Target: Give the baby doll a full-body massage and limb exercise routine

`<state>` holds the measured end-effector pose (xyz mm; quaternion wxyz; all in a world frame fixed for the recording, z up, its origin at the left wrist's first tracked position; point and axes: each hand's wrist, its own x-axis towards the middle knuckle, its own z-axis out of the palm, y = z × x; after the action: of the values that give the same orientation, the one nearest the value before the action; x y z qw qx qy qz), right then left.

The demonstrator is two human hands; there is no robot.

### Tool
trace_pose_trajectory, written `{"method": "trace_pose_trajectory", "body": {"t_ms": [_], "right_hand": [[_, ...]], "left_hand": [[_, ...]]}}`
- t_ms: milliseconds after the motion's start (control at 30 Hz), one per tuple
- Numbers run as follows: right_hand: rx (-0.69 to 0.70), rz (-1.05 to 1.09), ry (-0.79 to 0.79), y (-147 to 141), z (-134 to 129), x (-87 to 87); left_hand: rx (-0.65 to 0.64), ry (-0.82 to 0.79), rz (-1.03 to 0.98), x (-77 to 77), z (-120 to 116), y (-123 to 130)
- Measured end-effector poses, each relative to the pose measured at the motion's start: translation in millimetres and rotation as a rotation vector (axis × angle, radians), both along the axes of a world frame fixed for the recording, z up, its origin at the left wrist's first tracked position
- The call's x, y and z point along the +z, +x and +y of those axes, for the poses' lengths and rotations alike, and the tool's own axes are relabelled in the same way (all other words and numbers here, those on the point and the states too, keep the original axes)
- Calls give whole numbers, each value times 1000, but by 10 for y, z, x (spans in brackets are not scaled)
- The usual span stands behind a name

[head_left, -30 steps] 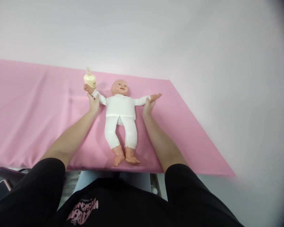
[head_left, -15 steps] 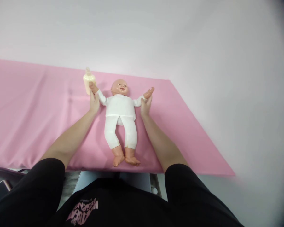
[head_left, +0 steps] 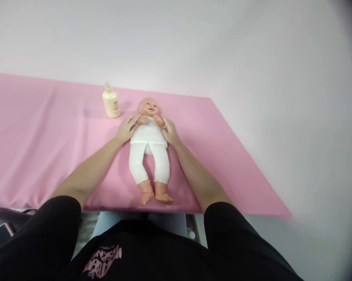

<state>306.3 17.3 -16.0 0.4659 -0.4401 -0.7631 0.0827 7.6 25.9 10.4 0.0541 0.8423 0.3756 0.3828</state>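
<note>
A baby doll (head_left: 148, 135) in a white top and white trousers lies on its back, head away from me and bare feet toward me. Both its arms are bent inward, the doll's hands close together on its upper chest. On the left side, my left hand (head_left: 127, 129) is closed around one of the doll's arms, partly hiding the sleeve. Opposite it, my right hand (head_left: 171, 132) is wrapped round the doll's other arm. A cream-coloured pump bottle (head_left: 111, 104) with dark print stands upright to the left of the doll's head, apart from my hands.
Under everything spreads a pink cover (head_left: 61, 136), creased on the left, on a table whose front edge is close to my body. A white wall (head_left: 176, 47) rises behind it. A phone-like dark object (head_left: 0, 238) lies at the lower left.
The doll's arms have gone from spread out sideways to folded over its chest, and both my hands moved inward with them. The bottle's front is no longer partly covered.
</note>
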Motion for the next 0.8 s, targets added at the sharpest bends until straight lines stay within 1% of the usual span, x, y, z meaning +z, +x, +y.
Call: {"method": "trace_pose_trajectory", "body": {"t_ms": [133,367,633,800], "right_hand": [[-10,-20,1,19,46,-60],[1,-28,20,32,80,-104],[-7,-31,58,20,66,-100],[-1,-26,47,11,54,-76]], "left_hand": [[15,30,33,-5,8,-10],[16,26,17,-6,-4,-20],[7,21,26,-13,6,-31],[2,26,18,-27,24,-32]]}}
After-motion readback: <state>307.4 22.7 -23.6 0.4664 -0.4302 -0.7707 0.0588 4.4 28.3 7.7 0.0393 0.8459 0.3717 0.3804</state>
